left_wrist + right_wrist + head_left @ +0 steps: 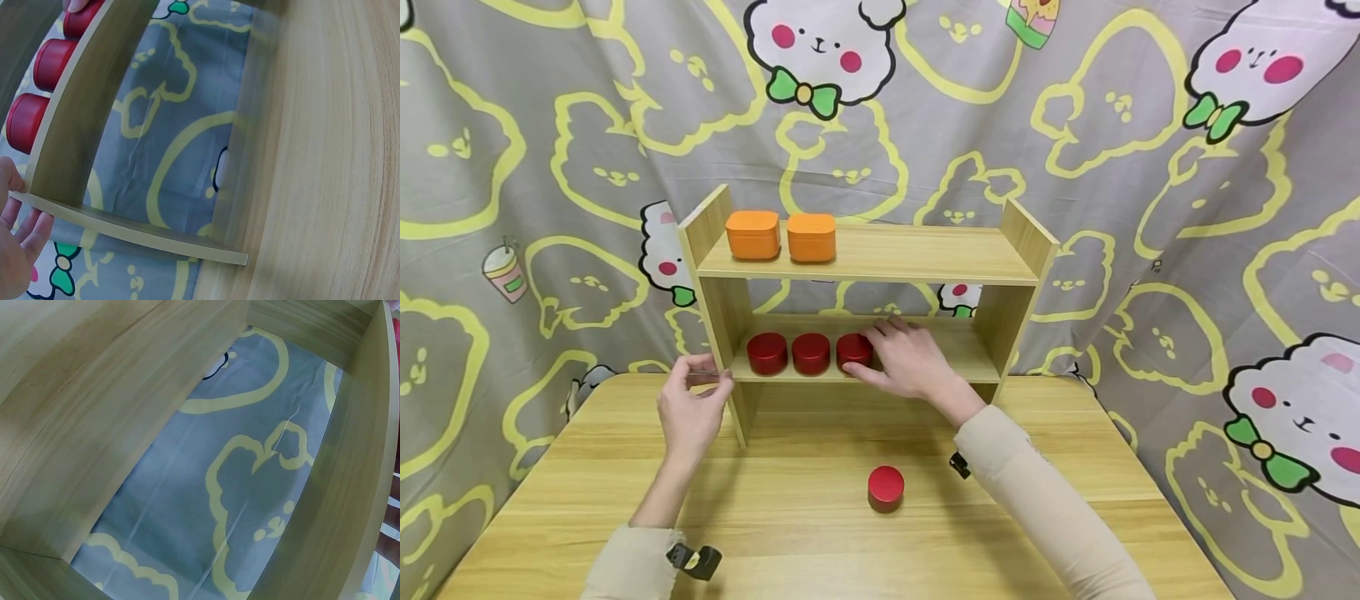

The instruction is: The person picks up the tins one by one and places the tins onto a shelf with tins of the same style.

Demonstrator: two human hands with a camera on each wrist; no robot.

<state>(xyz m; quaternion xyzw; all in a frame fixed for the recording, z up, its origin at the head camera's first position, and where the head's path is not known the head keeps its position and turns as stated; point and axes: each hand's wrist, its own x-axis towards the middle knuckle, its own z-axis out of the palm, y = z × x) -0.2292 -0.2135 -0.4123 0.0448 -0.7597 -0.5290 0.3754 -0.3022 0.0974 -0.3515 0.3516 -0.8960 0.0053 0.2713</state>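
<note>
A two-tier wooden shelf [880, 271] stands on the table. My left hand [694, 412] grips the front edge of its left side panel; in the left wrist view the thumb is on one side and the fingers on the other. On the lower tier several red round tins sit in a row, including the left one [767, 354] and the middle one [811, 354]. My right hand [906, 357] holds the rightmost tin [853, 352], thumb in front and fingers behind. Another red tin [886, 488] lies apart on the tabletop in front.
Two orange boxes, one on the left [753, 235] and one beside it [812, 237], stand on the upper tier. The wooden table [805, 533] spreads below, and a cartoon-patterned curtain [1075, 108] hangs behind and around it.
</note>
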